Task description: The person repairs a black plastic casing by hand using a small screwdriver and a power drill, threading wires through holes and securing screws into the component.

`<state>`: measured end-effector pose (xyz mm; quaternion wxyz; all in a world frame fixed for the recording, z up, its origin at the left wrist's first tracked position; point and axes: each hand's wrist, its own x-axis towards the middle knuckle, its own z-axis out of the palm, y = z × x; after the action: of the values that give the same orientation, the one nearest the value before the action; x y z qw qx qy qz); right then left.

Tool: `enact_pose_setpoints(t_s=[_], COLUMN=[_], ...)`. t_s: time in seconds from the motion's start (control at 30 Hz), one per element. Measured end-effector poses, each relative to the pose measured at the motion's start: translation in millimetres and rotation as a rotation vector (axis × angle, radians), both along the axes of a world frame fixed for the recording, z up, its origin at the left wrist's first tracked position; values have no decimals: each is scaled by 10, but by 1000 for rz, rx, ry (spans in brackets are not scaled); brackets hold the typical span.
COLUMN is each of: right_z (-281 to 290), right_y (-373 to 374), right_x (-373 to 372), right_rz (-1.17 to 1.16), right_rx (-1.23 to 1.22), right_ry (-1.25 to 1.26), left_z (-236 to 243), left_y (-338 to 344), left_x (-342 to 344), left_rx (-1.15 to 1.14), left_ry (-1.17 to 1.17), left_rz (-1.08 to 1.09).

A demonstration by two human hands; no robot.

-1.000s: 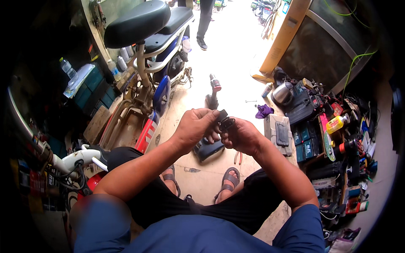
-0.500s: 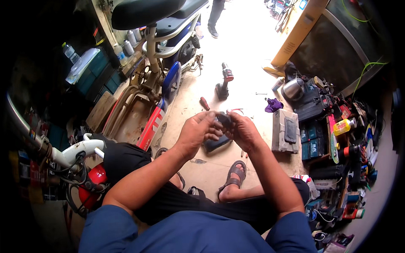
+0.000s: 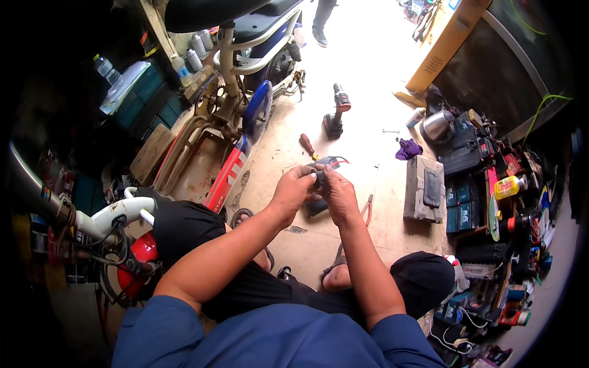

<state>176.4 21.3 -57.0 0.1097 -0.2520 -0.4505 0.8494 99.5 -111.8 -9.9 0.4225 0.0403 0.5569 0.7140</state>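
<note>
Left hand [image 3: 296, 192] and right hand [image 3: 339, 195] pinch a small, dark, blocky part [image 3: 319, 178] above the tan floor [image 3: 276, 153] — two-handed handling, apparently; the next move likely calls for a steady grip.

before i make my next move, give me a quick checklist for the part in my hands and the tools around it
1. Small dark part held by left hand and right hand: ok.
2. Finer detail of the part readable: cannot tell, fingers cover much of it.
3. Dark case on the floor fully in view: not ok, the hands partly hide it.
4. Red-handled screwdriver on the floor, unheld: ok.
5. Pliers clear of the hands: cannot tell, right forearm overlaps them.
</note>
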Motion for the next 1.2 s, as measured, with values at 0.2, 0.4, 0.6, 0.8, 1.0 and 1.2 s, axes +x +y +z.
enact_pose_setpoints(t_s=[0.2, 0.4, 0.6, 0.8, 1.0, 1.2], right_z=[-156, -74, -111, -312, -446, -1280], right_y=[-30, 7, 302, 259, 261, 648], right_x=[38, 60, 78, 88, 125, 267], right_rz=[24, -3, -123, -127, 5, -27], right_rx=[-96, -178, -255, -313, -96, 648], right_ry=[6, 20, -37, -7, -100, -533], left_z=[-151, -186, -355, -313, -442, -487], left_y=[15, 57, 47, 68, 8, 27], left_x=[18, 23, -8, -70, -119, -195], left_rx=[11, -63, -69, 35, -101, -242], left_ry=[-42, -6, -94, -143, -65, 81], left_rz=[-15, -57, -12, 78, 109, 271])
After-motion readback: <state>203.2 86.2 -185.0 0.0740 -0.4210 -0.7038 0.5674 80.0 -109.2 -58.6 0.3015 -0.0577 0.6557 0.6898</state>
